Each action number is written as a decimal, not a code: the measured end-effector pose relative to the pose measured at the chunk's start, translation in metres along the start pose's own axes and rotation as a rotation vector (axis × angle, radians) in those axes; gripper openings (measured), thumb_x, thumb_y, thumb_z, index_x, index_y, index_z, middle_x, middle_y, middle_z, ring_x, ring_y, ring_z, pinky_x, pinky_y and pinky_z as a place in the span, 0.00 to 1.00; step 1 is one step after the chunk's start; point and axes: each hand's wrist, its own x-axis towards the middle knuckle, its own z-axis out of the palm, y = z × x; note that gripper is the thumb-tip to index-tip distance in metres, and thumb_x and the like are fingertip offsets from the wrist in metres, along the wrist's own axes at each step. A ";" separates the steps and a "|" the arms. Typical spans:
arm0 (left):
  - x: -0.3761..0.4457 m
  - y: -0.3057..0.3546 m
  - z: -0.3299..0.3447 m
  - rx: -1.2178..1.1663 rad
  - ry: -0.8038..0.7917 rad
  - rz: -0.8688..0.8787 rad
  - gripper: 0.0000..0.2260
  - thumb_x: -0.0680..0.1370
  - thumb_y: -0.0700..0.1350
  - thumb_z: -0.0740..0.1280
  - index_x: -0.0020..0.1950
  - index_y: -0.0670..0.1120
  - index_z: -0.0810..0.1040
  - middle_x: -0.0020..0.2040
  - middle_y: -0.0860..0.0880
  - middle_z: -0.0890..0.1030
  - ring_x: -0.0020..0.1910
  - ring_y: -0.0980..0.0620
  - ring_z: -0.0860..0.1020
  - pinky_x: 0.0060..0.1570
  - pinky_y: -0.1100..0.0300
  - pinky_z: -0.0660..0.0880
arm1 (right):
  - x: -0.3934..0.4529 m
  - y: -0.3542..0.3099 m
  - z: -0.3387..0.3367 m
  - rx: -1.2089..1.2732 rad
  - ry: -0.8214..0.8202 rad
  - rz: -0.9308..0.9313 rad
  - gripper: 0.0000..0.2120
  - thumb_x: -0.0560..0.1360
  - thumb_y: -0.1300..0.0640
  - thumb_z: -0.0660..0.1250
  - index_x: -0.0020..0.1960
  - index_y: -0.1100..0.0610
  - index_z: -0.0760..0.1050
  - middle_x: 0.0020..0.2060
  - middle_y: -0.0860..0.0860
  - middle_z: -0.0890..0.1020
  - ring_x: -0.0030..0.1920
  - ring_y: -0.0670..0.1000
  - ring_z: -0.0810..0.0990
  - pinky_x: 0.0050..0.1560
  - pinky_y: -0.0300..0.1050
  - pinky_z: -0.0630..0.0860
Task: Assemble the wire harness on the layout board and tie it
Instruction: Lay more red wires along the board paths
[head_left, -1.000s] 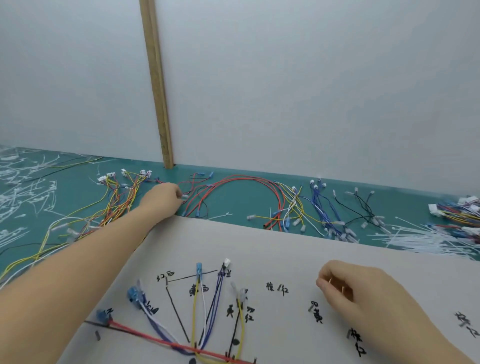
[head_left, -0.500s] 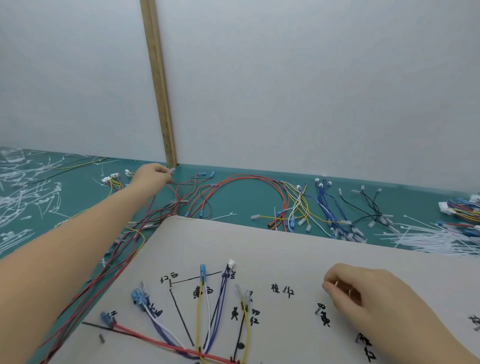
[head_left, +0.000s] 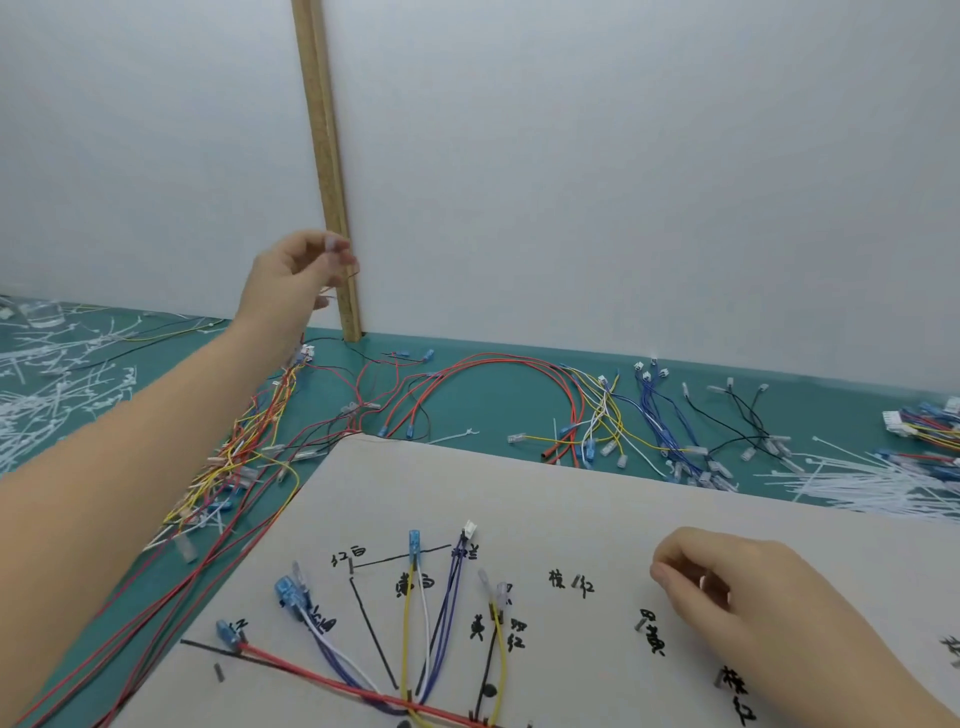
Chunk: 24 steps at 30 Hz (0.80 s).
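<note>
We are working at a green bench against a white wall, its layout board only partly filled: red, yellow, white and blue wires are sitting on their pegs, several marked spots are waiting, and nothing looks tied. Our left hand is pinching a thin red wire aloft (trailing from the tangle); our right hand is resting curled on the board, seemingly empty.

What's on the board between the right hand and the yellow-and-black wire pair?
Head view: between the right hand and the yellow-and-black wire pair, only handwritten labels and small pins.
</note>
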 end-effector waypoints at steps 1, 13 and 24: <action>0.000 0.007 0.002 -0.024 -0.047 -0.016 0.10 0.80 0.40 0.59 0.44 0.54 0.74 0.36 0.61 0.81 0.36 0.61 0.76 0.36 0.67 0.69 | 0.000 0.000 0.000 0.006 0.001 -0.002 0.08 0.74 0.45 0.59 0.36 0.43 0.69 0.43 0.29 0.73 0.39 0.39 0.72 0.39 0.36 0.71; -0.065 0.061 0.041 -0.490 -0.625 -0.221 0.04 0.72 0.44 0.68 0.45 0.51 0.80 0.44 0.53 0.83 0.36 0.54 0.81 0.36 0.60 0.79 | -0.003 -0.002 -0.003 0.119 0.079 -0.005 0.09 0.75 0.52 0.62 0.45 0.37 0.69 0.48 0.31 0.73 0.41 0.45 0.74 0.39 0.37 0.72; -0.198 0.072 0.106 0.288 -1.215 0.395 0.10 0.78 0.42 0.64 0.58 0.49 0.77 0.53 0.53 0.80 0.50 0.57 0.74 0.53 0.64 0.69 | 0.001 -0.010 -0.004 1.321 -0.101 0.373 0.13 0.73 0.58 0.63 0.57 0.55 0.75 0.48 0.59 0.82 0.33 0.56 0.80 0.25 0.43 0.74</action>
